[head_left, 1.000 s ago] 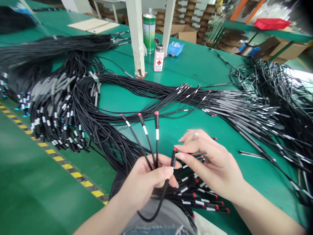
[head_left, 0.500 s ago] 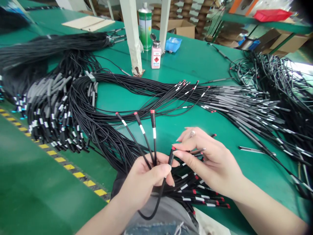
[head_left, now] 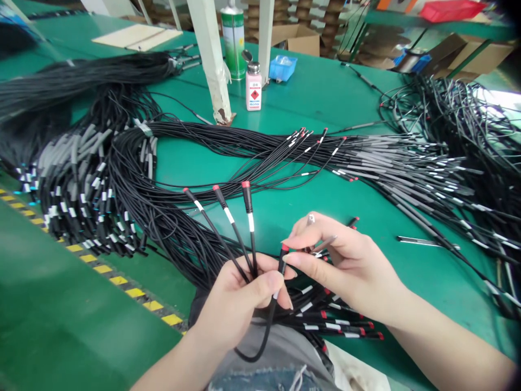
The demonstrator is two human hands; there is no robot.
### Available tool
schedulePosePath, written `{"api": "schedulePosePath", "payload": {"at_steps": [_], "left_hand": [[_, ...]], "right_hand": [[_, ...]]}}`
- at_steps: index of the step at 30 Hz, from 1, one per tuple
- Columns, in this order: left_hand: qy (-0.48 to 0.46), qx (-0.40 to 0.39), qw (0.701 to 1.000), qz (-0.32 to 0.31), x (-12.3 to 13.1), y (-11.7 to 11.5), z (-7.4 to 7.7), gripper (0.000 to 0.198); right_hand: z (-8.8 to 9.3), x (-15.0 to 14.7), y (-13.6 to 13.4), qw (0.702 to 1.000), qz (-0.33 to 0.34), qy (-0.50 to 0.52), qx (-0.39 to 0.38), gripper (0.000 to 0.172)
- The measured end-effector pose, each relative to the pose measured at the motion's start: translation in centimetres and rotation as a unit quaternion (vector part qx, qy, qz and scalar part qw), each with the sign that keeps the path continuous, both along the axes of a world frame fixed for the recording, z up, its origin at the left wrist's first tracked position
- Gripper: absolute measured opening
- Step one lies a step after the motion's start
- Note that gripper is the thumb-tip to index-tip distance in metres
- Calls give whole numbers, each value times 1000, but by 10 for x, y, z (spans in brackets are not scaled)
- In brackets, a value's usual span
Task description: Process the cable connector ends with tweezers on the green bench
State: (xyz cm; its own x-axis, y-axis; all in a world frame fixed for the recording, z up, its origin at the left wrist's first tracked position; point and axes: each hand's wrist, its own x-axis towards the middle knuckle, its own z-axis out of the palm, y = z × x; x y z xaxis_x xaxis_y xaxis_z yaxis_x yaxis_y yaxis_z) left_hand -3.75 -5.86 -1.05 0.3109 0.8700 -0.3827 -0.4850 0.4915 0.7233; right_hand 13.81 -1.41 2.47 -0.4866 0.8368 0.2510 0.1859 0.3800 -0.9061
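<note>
Connector (head_left: 281,263): black, red-tipped, held nearly upright on the wearer's side of the pink bottle (head_left: 253,93). The left hand (head_left: 250,288) pinches its body between thumb and fingers; the right hand (head_left: 345,266) has thumb and forefinger closed at the red tip, with a slim metal tool (head_left: 325,244) tucked in the same grasp.

Handling (judged): light; body firm; attached cable (head_left: 268,329) flexible, hanging in a bend below the left hand. The smooth tip may slip. Grip the body behind the tip; avoid straining the cable joint.

Three further connectors (head_left: 248,202) fan from the left hand toward the bottle. Between these and the bottle, a cable bundle (head_left: 228,137) crosses the green bench (head_left: 325,103), limiting forward travel. Bench surface shows around the bottle's base and to its right.

Edges: left of and nearer than the bottle, cable ends (head_left: 87,201) overhang the bench edge, largely hiding it, above striped floor tape (head_left: 134,293).
</note>
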Motion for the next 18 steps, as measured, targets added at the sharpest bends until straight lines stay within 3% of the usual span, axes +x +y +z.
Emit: {"api": "schedulePosePath", "payload": {"at_steps": [3,6,9,11,14,18], "left_hand": [[1,-2,1000,0,1,3,0,24],[7,-14,1000,1,2,6,-1,26],[15,-30,999,6,3,9,-1,27],[30,-44,998,18,4,9,-1,27],[55,-79,995,21,4,10,-2,30],[68,-113,991,3,0,14,-10,33]], "right_hand": [[2,2,5,1000,-9,-24,7,9],[-2,8,19,987,-38,-156,10,25],[-15,20,36,919,-86,-385,-5,17],[-26,28,42,880,-116,-460,-19,13],[-37,39,43,856,-144,-496,-32,24],[-37,56,38,850,-170,-498,-38,30]]}}
